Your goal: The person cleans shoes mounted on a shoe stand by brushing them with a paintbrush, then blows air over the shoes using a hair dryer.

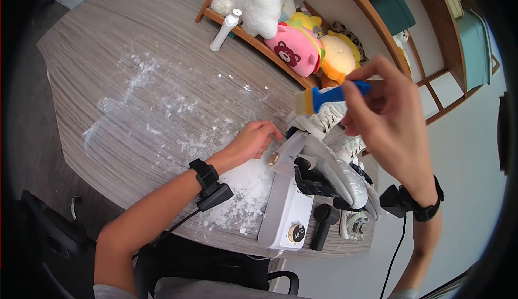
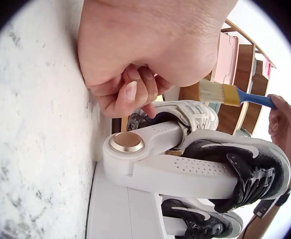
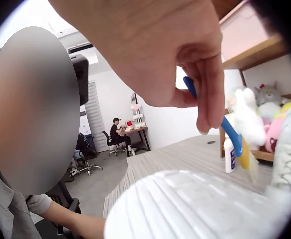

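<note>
High over the right side of the table, my right hand (image 1: 396, 121) pinches the blue handle of a flat paintbrush (image 1: 325, 99) between thumb and fingers. Its pale bristles point left, above white sneakers (image 1: 324, 120). My left hand (image 1: 248, 143) rests on the powdery table, fingers loosely curled around nothing. Beside that hand stands a white shoe dryer (image 2: 130, 164) with a round gold button (image 2: 127, 142) and a dial reading 48°C. Black sneakers (image 2: 230, 159) with white swooshes hang on its arms, and a white sneaker (image 2: 193, 113) sits behind them.
White powder (image 1: 183, 105) is scattered over the wood-grain table (image 1: 97, 35). A white bottle (image 1: 225, 30) stands by a shelf of plush toys (image 1: 294, 48). A black handheld device (image 1: 324, 226) lies right of the dryer. Another person (image 3: 117, 132) sits far off.
</note>
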Tool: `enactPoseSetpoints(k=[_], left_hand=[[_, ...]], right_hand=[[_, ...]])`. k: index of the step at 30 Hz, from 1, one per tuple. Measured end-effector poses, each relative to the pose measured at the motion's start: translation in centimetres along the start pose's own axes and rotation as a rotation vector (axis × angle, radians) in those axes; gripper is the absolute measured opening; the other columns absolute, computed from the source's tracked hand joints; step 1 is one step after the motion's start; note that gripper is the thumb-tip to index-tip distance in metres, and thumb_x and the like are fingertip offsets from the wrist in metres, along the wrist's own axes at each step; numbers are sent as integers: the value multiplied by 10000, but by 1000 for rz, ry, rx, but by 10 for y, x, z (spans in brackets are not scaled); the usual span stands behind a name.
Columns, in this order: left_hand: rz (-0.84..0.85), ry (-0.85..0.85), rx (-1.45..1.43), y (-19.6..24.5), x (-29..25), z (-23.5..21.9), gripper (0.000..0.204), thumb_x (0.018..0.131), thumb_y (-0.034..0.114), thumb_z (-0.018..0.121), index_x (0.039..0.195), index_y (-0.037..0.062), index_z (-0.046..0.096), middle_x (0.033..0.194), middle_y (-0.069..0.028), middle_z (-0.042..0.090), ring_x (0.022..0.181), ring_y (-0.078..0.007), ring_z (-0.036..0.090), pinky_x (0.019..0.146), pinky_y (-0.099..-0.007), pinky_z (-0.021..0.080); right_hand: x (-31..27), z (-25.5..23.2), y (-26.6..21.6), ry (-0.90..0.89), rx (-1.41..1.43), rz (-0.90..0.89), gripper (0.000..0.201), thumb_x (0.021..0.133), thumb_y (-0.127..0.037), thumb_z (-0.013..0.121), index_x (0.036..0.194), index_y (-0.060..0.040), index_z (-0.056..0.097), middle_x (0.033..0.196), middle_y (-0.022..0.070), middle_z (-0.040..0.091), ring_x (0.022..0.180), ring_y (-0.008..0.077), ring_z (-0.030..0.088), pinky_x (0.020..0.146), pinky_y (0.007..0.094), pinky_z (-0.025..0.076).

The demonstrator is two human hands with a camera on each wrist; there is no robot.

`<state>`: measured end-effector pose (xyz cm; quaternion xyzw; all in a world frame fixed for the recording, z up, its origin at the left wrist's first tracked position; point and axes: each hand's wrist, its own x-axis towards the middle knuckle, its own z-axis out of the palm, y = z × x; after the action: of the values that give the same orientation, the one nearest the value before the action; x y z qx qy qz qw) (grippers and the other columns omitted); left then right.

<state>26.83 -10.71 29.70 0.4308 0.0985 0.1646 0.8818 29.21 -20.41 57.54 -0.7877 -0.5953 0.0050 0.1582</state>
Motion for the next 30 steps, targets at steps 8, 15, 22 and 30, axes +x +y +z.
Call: enactPoseSetpoints(k=[8, 15, 22, 30], left_hand=[[27, 21, -3, -3, 0, 1, 278, 1043, 183, 402, 921, 28, 598, 572, 73, 331, 459, -47, 265, 419, -250, 221], [36, 56, 6, -2, 1, 3, 254, 1023, 174, 427, 915, 27, 604, 563, 73, 325, 457, -49, 254, 419, -262, 201], [93, 40, 74, -11, 6, -7, 287, 944, 203, 447, 911, 26, 671, 651, 24, 449, 494, -92, 414, 424, -277, 340], [54, 66, 10, -2, -1, 1, 216, 994, 158, 444, 898, 30, 589, 561, 76, 304, 462, -54, 237, 429, -271, 192]], right_hand=[[7, -7, 1, 223, -166, -33, 121, 877, -69, 645, 875, 38, 589, 558, 57, 595, 500, 74, 542, 459, 262, 372], [32, -12, -29, 246, -100, -55, 179, 897, -113, 617, 937, 59, 585, 625, 102, 637, 501, 107, 598, 450, 244, 471], [82, 52, 4, -188, -161, -42, 212, 873, -95, 623, 874, 109, 565, 593, 146, 653, 523, 181, 673, 499, 319, 536], [58, -4, -28, -26, -267, 68, 195, 889, -109, 617, 912, 76, 561, 593, 126, 645, 488, 161, 651, 431, 274, 520]])
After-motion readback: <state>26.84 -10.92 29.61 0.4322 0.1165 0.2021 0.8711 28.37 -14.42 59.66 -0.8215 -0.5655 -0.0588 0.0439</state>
